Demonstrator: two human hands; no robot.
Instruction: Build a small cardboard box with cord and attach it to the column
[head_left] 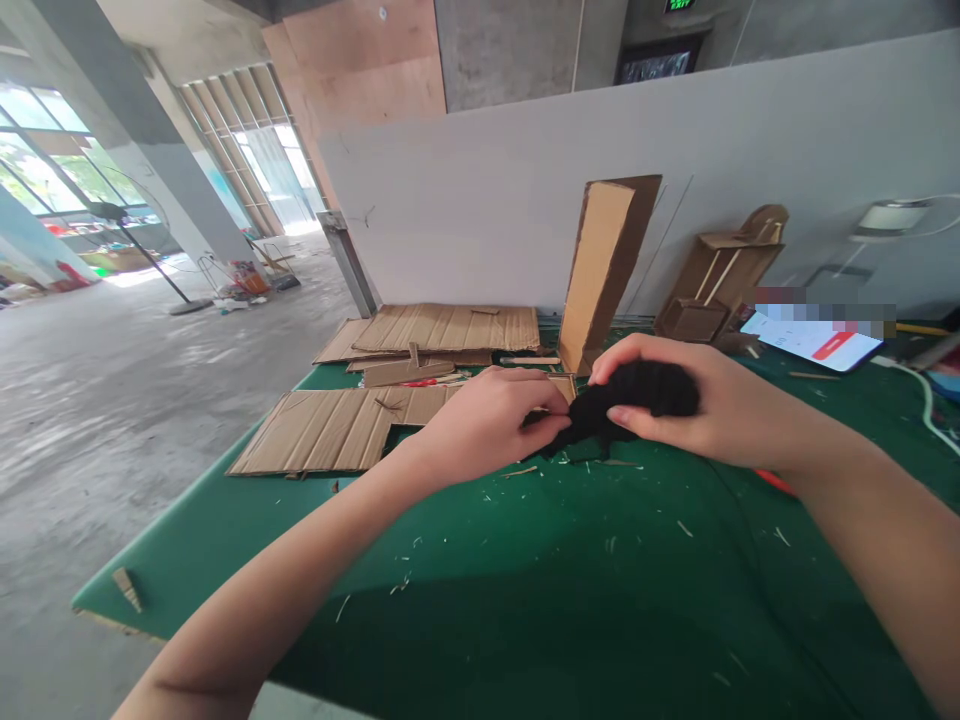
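A soft black bundle [652, 388], matt and fuzzy like yarn or knitted fabric, is held above the green table. My right hand [690, 395] wraps round its thicker end, thumb below and fingers above. At its thinner left end, my left hand [502, 415] pinches the black material between thumb and fingertips. A thin dark strand [739, 530] trails over the tabletop below my right forearm; I cannot tell whether it joins the bundle. Part of the bundle is hidden by my fingers.
Cut cardboard sheets [322, 430] lie left on the green table [480, 580]. Behind my hands stands a tall cardboard piece [600, 260]. A cardboard model [697, 280], a lit phone [817, 335] and a white cable [926, 400] are at right. Small scraps dot the tabletop.
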